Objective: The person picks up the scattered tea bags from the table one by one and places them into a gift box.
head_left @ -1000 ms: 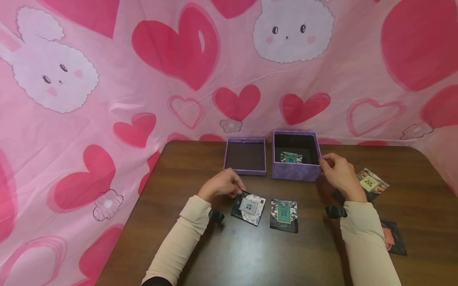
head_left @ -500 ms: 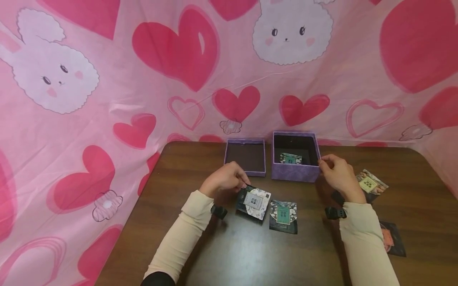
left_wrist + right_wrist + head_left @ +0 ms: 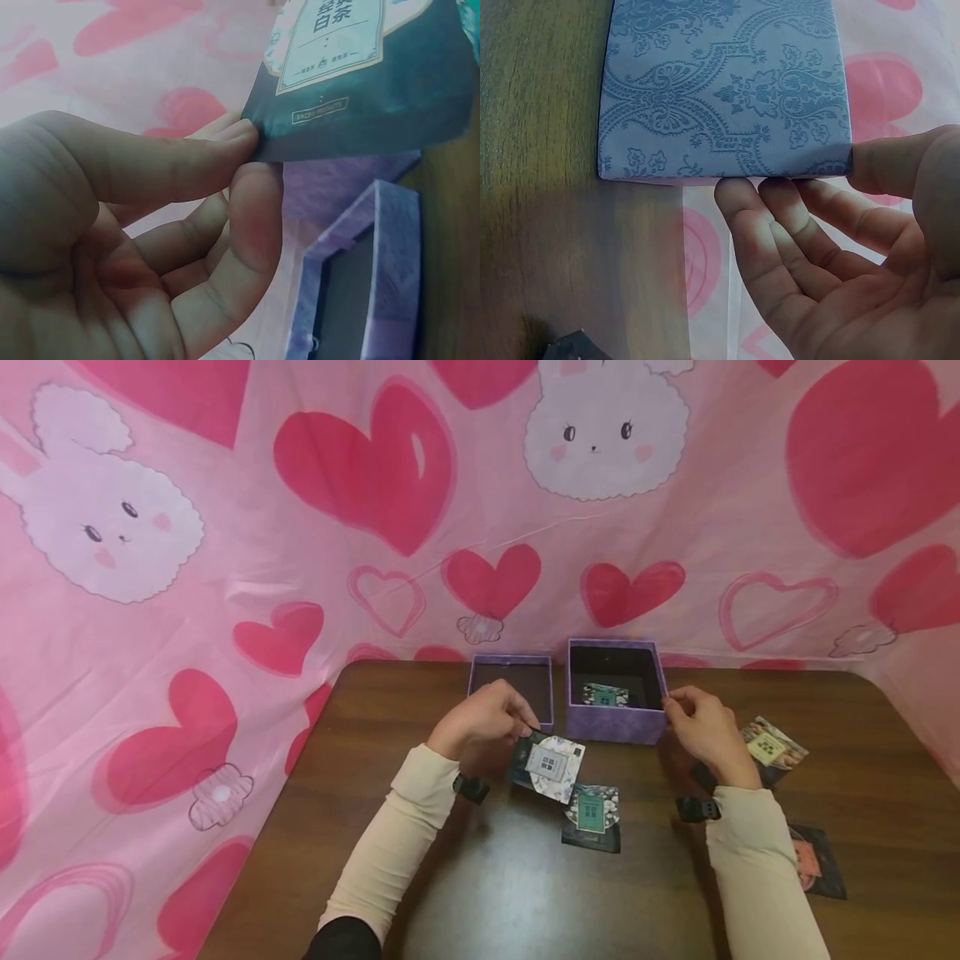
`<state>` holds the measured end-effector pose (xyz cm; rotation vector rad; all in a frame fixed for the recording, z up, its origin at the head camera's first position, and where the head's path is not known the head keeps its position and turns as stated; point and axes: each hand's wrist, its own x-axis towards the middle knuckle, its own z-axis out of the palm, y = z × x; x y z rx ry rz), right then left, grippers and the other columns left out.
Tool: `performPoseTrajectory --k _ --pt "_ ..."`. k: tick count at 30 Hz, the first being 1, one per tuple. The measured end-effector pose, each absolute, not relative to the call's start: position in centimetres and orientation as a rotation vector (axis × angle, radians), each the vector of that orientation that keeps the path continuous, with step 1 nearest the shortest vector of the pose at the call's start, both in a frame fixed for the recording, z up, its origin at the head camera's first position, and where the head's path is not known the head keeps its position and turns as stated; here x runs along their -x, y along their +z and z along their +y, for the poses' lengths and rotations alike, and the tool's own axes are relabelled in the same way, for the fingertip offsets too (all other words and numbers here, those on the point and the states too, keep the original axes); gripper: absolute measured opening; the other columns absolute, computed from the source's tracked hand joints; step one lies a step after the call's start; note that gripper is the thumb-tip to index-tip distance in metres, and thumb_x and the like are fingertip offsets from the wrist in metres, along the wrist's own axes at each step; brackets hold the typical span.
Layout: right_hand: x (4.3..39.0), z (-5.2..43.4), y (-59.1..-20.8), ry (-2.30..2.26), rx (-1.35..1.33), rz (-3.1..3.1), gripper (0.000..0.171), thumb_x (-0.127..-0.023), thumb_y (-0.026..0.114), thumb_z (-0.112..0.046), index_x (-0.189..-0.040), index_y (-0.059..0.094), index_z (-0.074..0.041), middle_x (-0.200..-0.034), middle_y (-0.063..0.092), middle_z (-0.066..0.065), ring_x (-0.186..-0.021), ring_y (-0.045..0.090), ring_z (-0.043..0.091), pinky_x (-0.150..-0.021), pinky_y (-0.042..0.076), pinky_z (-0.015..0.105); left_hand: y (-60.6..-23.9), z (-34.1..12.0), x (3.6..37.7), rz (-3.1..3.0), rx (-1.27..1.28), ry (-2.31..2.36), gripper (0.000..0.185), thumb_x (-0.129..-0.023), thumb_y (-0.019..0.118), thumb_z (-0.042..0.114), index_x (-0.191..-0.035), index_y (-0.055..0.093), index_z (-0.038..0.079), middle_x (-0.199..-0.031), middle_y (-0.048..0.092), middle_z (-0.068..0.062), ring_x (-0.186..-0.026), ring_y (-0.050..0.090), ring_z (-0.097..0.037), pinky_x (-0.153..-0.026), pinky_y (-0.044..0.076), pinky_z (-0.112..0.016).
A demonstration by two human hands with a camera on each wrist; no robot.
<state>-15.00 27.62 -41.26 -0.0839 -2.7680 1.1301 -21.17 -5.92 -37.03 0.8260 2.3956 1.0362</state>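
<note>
My left hand (image 3: 486,714) pinches a black-and-white tea sachet (image 3: 551,767) by one corner between thumb and forefinger. The sachet (image 3: 360,112) hangs tilted above the table, its lower corner overlapping a green-labelled sachet (image 3: 591,837) in the head view. At the back stands an open purple box (image 3: 615,725) with another green-labelled sachet (image 3: 606,695) inside. My right hand (image 3: 705,727) holds this box at its front right corner. In the right wrist view, fingertips touch the side of the patterned box (image 3: 720,90) and the thumb lies at its upper edge.
A shallow purple lid (image 3: 517,670) lies left of the box, partly behind my left hand. On the right are a yellow-labelled sachet (image 3: 772,750) and an orange-labelled sachet (image 3: 823,864), both partly covered by my right arm. A pink heart-print cloth (image 3: 337,477) hangs behind the table.
My left hand has lifted the sachet from the table and carried it rightward and farther back, toward the box. The right hand has stayed at the box corner.
</note>
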Motion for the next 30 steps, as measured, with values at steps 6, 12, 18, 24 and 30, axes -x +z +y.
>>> performPoseTrajectory --k 6,12,18,24,30 --pt "14.9 27.6 -41.3 1.13 0.087 -2.777 0.039 -0.106 0.049 -0.029 -0.124 0.061 0.004 -0.1 0.071 0.019 -0.083 0.07 0.029 -0.068 0.051 0.036 -36.5 -5.1 21.6 2.363 -0.805 1.114 0.013 -0.089 0.071 -0.003 -0.093 0.081 0.006 -0.074 0.071 -0.002 -0.059 0.062 -0.019 -0.06 0.059 -0.033" --pt "14.8 27.6 -41.3 1.12 0.084 -2.78 0.039 -0.106 0.049 -0.029 -0.125 0.061 0.003 -0.1 0.071 0.019 -0.084 0.069 0.03 -0.068 0.051 0.036 -35.9 -4.2 22.1 2.304 -0.758 1.245 0.013 -0.089 0.07 -0.006 -0.093 0.079 0.002 -0.076 0.071 -0.005 -0.057 0.059 -0.017 -0.067 0.061 -0.044" --pt "14.8 27.6 -41.5 1.111 0.081 -2.769 0.038 -0.106 0.05 -0.029 -0.124 0.061 0.003 -0.099 0.071 0.019 -0.081 0.069 0.027 -0.069 0.051 0.037 -35.9 -3.4 22.5 2.273 -0.7 1.308 0.011 -0.089 0.07 -0.004 -0.095 0.079 0.001 -0.078 0.072 -0.007 -0.059 0.061 -0.018 -0.064 0.061 -0.035" --pt "14.8 27.6 -41.6 1.109 0.087 -2.779 0.04 -0.106 0.049 -0.03 -0.125 0.06 0.004 -0.099 0.071 0.019 -0.082 0.069 0.029 -0.072 0.051 0.041 -35.7 -2.7 23.0 2.216 -0.616 1.414 0.014 -0.09 0.068 -0.005 -0.099 0.078 0.0 -0.082 0.072 -0.009 -0.064 0.064 -0.024 -0.071 0.062 -0.039" --pt "14.9 27.7 -41.4 1.109 0.098 -2.782 0.039 -0.106 0.049 -0.029 -0.125 0.06 0.003 -0.098 0.071 0.018 -0.083 0.069 0.03 -0.072 0.051 0.042 -35.5 -1.8 23.9 2.141 -0.586 1.531 0.016 -0.091 0.067 -0.008 -0.104 0.076 -0.005 -0.086 0.072 -0.012 -0.067 0.065 -0.028 -0.082 0.059 -0.053"
